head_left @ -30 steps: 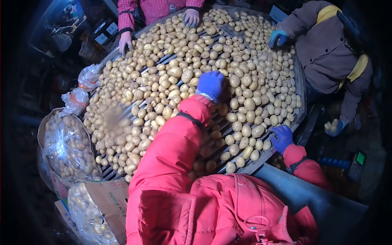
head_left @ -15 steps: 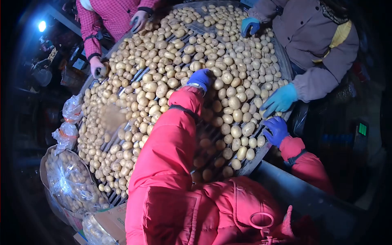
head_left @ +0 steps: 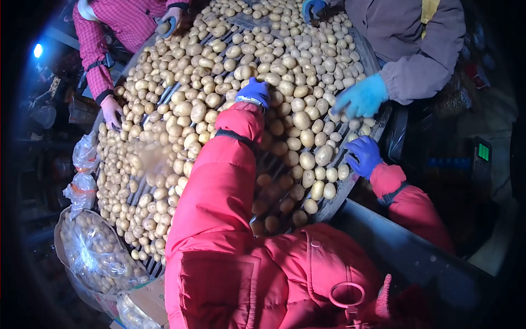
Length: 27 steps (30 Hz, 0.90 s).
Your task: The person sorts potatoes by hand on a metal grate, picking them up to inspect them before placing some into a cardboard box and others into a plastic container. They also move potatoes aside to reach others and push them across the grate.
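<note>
The slatted counter (head_left: 338,200) fills the upper centre of the frame, heaped with potatoes (head_left: 219,66). A full bag (head_left: 96,255) sits lower left. The left hand (head_left: 255,92) lies palm-down on the heap mid-frame, fingers curled under; I cannot tell if they hold one. The right hand (head_left: 362,156) rests at the rim, right of centre, fingers loosely spread and empty. A co-worker's glove (head_left: 360,97) is just above it, so a bump there could knock rim potatoes off.

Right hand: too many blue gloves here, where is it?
Head view, right of centre: the right hand rests at the table edge beside the potatoes, just below a co-worker's light-blue glove.
</note>
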{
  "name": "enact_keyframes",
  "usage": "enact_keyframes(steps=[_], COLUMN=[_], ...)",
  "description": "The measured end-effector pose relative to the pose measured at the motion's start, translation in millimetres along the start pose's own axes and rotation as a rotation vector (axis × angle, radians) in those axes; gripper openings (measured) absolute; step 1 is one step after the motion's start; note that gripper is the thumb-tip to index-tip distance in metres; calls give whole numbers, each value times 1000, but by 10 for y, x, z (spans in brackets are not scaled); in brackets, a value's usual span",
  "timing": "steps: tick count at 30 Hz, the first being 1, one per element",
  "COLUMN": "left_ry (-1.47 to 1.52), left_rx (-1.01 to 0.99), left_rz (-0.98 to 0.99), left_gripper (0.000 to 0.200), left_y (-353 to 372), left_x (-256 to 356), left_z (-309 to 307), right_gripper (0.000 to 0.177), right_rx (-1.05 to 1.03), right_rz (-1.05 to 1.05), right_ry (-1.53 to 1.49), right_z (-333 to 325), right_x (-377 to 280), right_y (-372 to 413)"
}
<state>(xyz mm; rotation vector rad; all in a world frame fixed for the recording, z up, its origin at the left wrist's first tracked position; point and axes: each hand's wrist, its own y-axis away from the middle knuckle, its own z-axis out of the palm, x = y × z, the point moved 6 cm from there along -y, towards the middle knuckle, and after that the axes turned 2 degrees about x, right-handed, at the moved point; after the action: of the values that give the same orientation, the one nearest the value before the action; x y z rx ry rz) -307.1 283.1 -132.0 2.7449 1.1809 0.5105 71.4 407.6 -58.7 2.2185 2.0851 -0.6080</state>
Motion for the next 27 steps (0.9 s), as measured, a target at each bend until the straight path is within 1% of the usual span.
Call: enact_keyframes(steps=[2,4,7,10,12,14,18,20,22,23,24,26,27], left_ry=[-21,-106,-69,-108,-104,-120,-229,-108,120,355,628,1113,1424], left_rx=[0,-18,-117,-95,24,102,231,163,123,85,108,-123,-128], left_rz=[26,147,151,255,89,36,59,2,-27,52,9,-14,-27], left_gripper=[46,44,39,37,33,30,24,26,31,43,44,41,41], left_y=[-20,84,243,371,480,504,610,764,956,1102,1393,1727,1961], left_x=[-13,114,178,301,335,346,425,449,379,311,288,30,-142], left_z=[21,-101,-257,-196,-184,-125,-123,-286,-502,-617,-834,-871,-918], right_gripper=[31,31,30,30,30,30,29,29,29,28,28,28,28], right_rx=[6,6,-3,-12,-20,-11,-5,16,53,48,48,51,32], right_rz=[-3,-4,-1,3,2,-2,-15,-38,-73,-83,-93,-106,-98], right_ry=[-1,0,4,2,-3,2,7,7,-13,-8,-11,-7,-20], right_z=[13,16,4,-1,-18,-14,-1,-24,4,12,12,-9,-18], right_x=[17,26,17,1,-6,-3,-2,-19,-27,-31,-47,-85,-102], right_y=[6,6,-4,-10,-22,-20,0,3,6,11,7,-8,-12])
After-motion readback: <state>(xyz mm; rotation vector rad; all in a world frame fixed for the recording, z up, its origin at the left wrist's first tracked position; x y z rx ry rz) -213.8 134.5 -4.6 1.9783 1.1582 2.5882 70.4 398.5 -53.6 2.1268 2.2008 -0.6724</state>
